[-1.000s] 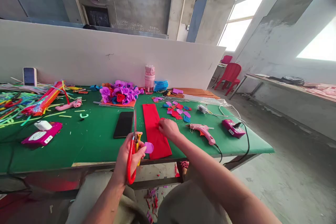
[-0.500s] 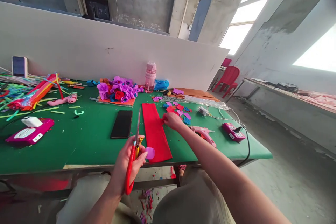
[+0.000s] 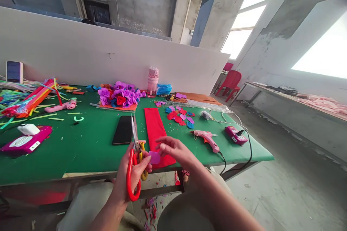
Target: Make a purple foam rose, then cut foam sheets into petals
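My left hand (image 3: pixel 141 166) is closed around red-handled scissors (image 3: pixel 129 180) with their blades pointing up, and a yellow-handled tool (image 3: pixel 141 147) whose kind I cannot make out. Its thumb and fingers also pinch a purple petal-shaped piece (image 3: pixel 154 157). Just right of that piece is my right hand (image 3: pixel 176 149), fingers apart and nothing visible in them. Beneath both hands a long red strip (image 3: pixel 153 126) lies on the green table. Loose petals (image 3: pixel 183 117) in red, purple and blue lie beyond it.
A black phone (image 3: pixel 121 130) lies left of the strip. Behind are a bunch of purple and red flowers (image 3: pixel 121 94) and a pink bottle (image 3: pixel 153 81). A pink glue gun (image 3: pixel 206 138) and a power strip (image 3: pixel 235 135) with cords are at right; another power strip (image 3: pixel 29 140) is at left.
My right hand has come back from beside the red strip, near the loose petals, to the purple piece, its fingers now apart. The scissors have turned slightly in my left hand.
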Demonstrator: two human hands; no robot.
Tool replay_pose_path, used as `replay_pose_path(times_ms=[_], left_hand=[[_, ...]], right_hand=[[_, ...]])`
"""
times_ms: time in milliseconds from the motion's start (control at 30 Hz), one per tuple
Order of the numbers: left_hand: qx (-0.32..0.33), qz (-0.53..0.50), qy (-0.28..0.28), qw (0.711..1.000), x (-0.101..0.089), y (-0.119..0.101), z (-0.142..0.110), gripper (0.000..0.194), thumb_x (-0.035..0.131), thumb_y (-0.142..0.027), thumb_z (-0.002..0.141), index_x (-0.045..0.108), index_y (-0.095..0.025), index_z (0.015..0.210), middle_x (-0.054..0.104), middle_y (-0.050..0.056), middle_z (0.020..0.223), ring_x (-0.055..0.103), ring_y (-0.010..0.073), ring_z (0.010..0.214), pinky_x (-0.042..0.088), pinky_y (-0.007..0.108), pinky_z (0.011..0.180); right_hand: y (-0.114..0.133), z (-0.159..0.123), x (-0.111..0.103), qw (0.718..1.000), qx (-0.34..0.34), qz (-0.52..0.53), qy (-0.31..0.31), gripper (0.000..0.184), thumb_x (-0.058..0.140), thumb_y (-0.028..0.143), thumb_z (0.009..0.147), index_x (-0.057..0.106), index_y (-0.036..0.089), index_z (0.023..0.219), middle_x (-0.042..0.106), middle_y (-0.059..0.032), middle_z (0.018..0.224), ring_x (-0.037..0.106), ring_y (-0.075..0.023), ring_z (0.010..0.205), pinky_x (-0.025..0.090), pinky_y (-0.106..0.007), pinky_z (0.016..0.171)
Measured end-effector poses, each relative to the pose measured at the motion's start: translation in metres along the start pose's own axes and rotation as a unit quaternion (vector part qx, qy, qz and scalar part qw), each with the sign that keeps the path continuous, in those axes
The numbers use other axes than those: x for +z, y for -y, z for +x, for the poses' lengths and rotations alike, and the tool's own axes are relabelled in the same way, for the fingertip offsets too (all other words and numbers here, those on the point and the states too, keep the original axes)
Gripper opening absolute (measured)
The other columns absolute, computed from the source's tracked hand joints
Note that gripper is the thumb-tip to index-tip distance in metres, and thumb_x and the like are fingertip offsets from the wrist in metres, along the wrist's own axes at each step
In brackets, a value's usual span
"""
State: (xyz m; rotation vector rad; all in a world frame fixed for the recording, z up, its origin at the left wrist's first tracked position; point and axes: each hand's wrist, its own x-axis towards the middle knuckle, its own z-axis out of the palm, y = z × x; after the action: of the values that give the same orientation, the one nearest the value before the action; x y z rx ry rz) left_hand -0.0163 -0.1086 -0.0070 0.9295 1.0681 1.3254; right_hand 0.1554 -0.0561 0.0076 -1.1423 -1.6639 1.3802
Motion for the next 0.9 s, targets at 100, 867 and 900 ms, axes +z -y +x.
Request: replay_pose_path(times_ms=[100, 867, 900], left_hand=[[0.011, 0.008, -0.013, 1.000, 0.002, -0.001, -0.001, 0.051, 0.074, -0.034, 0.068, 0.051, -0.023, 0.112, 0.060, -0.006, 0.072, 0.059, 0.0095, 0.052, 0.052, 0.022, 0.052], [0.063, 0.077, 0.015, 0.995, -0.010, -0.011, 0.000, 0.040, 0.066, -0.033, 0.077, 0.050, -0.021, 0.110, 0.059, -0.004, 0.072, 0.057, 0.0102, 0.052, 0.050, 0.023, 0.048], [0.060, 0.079, 0.019, 0.995, -0.010, -0.011, -0.001, 0.040, 0.066, -0.034, 0.076, 0.050, -0.021, 0.111, 0.058, -0.004, 0.072, 0.057, 0.0103, 0.052, 0.050, 0.023, 0.048]], right_hand=[[-0.005, -0.023, 0.031, 0.988, 0.034, 0.150, 0.029, 0.043, 0.077, 0.050, 0.063, 0.062, 0.017, 0.087, 0.067, -0.0021, 0.081, 0.065, -0.0185, 0.076, 0.049, -0.029, 0.069], [-0.023, -0.018, 0.009, 0.986, 0.112, -0.102, -0.062, 0.014, 0.066, 0.030, 0.069, 0.058, 0.020, 0.062, 0.059, 0.0041, 0.050, 0.046, -0.0092, 0.040, 0.031, -0.021, 0.041], [-0.023, -0.017, 0.009, 0.983, 0.111, -0.135, -0.062, 0.014, 0.065, 0.029, 0.069, 0.058, 0.020, 0.062, 0.059, 0.0039, 0.052, 0.047, -0.0092, 0.041, 0.032, -0.021, 0.042]])
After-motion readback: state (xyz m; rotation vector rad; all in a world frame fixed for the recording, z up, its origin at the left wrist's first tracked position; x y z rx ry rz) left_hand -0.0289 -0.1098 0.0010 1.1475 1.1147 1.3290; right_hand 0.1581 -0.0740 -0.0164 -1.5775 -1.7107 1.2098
